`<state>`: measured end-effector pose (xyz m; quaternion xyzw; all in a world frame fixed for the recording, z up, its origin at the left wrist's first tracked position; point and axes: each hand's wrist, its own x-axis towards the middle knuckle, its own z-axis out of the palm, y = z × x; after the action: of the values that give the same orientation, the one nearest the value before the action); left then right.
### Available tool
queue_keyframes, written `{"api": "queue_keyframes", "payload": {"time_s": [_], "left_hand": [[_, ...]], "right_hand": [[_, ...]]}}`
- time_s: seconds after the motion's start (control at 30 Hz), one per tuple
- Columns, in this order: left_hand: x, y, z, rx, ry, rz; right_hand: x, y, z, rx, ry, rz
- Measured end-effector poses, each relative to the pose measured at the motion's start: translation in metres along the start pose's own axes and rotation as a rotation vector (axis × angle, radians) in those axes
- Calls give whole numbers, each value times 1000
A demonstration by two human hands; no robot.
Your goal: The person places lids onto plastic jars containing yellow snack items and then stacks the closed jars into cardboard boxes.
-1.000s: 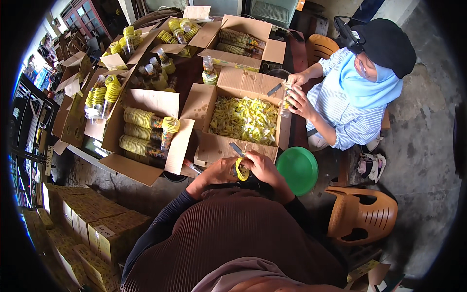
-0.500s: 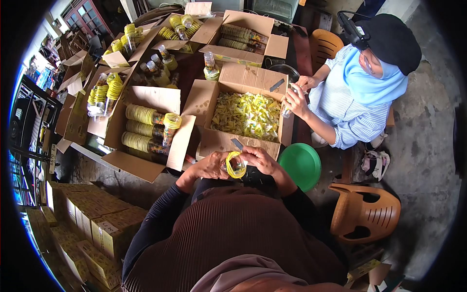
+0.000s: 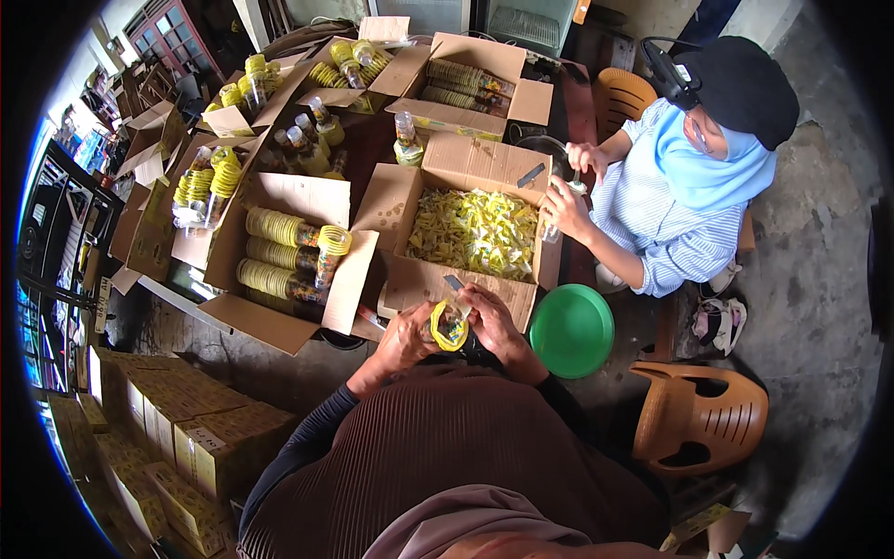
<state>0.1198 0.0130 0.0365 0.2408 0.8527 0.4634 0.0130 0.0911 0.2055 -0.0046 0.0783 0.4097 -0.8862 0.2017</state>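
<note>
My left hand (image 3: 410,337) is wrapped round a clear plastic cup (image 3: 451,328) with a yellow rim, tilted so that its open mouth faces me. Dark and coloured print shows through its wall. My right hand (image 3: 494,321) is closed at the cup's right edge, its fingertips pinching what looks like a pale, clear scrap of plastic by the rim. Just beyond my fingers, a dark flat strip (image 3: 453,282) sticks up at the near flap of a cardboard box (image 3: 419,279). This box holds a heap of yellow and white plastic scraps (image 3: 475,228).
To the left, an open carton (image 3: 303,194) holds stacked yellow-rimmed cups (image 3: 275,225). More cartons and cups stand behind. A green basin (image 3: 573,331) is at the right, near an orange chair (image 3: 698,417). Across the box corner a co-worker (image 3: 675,177) handles another cup.
My right hand has shifted slightly left and down, closer to the cup's rim. The cup has turned a little in my left hand. The co-worker's hands have moved slightly.
</note>
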Motion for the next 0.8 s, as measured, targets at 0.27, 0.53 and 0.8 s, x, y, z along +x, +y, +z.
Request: {"api": "queue_keyframes", "payload": {"time_s": [0.27, 0.53, 0.8], "left_hand": [[-3, -3, 12, 137, 175, -73], [-12, -31, 18, 503, 320, 62], [-4, -24, -24, 217, 420, -123]], "right_hand": [[12, 0, 9, 40, 38, 69], [38, 2, 3, -9, 187, 130], [102, -52, -31, -971, 227, -363]]}}
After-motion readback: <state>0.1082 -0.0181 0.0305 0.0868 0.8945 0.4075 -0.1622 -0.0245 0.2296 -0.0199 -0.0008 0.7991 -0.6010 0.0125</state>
